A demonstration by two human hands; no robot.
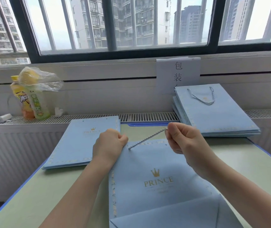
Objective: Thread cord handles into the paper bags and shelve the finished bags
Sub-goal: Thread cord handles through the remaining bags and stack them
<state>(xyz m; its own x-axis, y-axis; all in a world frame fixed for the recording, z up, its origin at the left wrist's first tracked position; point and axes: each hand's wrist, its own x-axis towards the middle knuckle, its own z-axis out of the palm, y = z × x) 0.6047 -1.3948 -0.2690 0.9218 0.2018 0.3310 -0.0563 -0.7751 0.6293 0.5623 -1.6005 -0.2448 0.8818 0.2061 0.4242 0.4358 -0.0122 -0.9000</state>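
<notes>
Near edge of table: current bag lies flat. Left hand clenched on its top-left corner; right hand pinches cord, which comes up taut from the bag's left hole. Handle part-threaded, right hole still empty. Far left: unthreaded stack. Far right, w/ handle: finished stack. Prob. mid-task.

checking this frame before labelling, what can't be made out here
Head view only:
- cord: its far end is hidden under the bag.
- bag's second hole: hidden by the right hand.
- left hand: knuckles hide its fingertips.
- paper sign: bottom covered by finished bags.
</notes>
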